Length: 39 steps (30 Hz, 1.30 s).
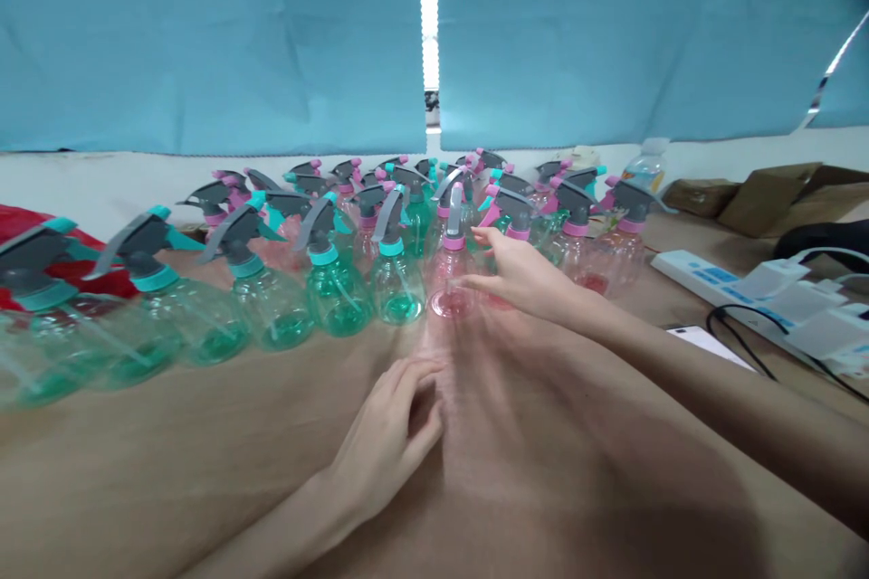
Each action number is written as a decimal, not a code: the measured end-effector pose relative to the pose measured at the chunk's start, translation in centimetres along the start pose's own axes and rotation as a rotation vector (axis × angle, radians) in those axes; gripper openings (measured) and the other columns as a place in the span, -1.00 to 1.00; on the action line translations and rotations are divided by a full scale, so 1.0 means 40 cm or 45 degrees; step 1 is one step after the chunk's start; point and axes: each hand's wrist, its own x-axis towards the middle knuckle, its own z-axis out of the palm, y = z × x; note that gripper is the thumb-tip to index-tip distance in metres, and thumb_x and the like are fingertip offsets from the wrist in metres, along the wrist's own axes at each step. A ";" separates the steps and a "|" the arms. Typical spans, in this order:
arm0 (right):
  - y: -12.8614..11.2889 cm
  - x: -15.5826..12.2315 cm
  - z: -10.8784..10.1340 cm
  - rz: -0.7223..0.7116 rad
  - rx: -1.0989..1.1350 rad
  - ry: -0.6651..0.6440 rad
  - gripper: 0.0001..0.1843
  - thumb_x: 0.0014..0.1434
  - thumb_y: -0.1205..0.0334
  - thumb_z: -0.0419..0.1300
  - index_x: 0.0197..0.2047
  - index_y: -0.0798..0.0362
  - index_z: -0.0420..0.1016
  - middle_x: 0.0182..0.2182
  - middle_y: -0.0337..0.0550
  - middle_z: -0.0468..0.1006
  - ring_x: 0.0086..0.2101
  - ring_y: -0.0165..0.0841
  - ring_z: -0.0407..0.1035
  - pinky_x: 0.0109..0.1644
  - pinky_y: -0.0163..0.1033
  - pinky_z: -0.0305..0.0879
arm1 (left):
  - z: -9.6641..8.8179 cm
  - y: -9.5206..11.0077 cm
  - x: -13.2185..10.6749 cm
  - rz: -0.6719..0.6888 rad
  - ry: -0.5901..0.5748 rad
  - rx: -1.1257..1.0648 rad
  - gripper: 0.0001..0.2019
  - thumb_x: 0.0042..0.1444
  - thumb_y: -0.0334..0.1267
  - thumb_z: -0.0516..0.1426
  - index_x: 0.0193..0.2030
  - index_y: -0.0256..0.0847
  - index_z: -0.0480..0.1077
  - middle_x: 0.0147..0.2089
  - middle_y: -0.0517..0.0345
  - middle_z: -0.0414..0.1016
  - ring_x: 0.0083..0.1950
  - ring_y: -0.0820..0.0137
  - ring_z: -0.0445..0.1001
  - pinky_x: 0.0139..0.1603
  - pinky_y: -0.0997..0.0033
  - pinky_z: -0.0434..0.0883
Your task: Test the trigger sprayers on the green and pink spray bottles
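Several small spray bottles stand in rows across the brown table (204, 470), green ones with teal collars on the left and pink ones on the right. My right hand (520, 276) reaches forward, its fingers around the side of a pink spray bottle (449, 276) in the front row. Beside it stands a green spray bottle (397, 276). My left hand (390, 434) lies on the table nearer to me, fingers loosely curled, holding nothing I can see.
A white power strip (706, 280) with plugs and black cables lies at the right, with a phone (710, 346) beside my right forearm. Cardboard pieces (767, 190) sit at the far right. A red bag (41, 244) is at the left. Blue curtains hang behind.
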 end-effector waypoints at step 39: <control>0.048 -0.221 -0.077 0.118 -0.244 -0.009 -0.48 0.19 -0.22 0.11 -0.05 0.06 0.34 -0.13 0.05 0.42 -0.28 -0.07 0.46 -0.41 -0.08 0.34 | 0.033 0.167 0.230 -0.099 0.297 -0.397 -0.30 0.09 -0.11 0.24 0.32 -0.11 0.03 0.34 -0.06 0.17 0.28 0.11 0.29 0.25 -0.04 0.32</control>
